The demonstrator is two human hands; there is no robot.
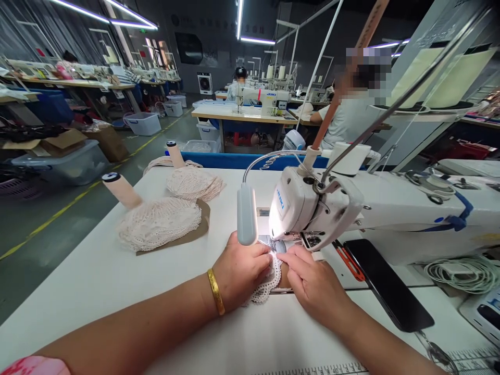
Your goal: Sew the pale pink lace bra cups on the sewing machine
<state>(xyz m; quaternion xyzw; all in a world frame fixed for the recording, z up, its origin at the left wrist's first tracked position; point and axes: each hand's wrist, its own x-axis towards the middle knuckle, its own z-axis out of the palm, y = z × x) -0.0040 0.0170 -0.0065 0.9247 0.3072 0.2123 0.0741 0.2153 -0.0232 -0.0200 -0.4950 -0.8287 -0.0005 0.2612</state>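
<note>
A white lace piece lies on the white table under the head of a white sewing machine. My left hand, a gold bangle on its wrist, presses the lace flat from the left. From the right, my right hand pins the lace and a brown backing piece with its fingertips close to the presser foot. Both hands lie flat on the fabric with fingers together. The needle itself is hidden by the machine head and the lamp.
Two stacks of lace pieces rest on brown paper at the left, beside two thread cones. A black phone, red snips and a coiled white cable lie right. Other people sit at machines behind.
</note>
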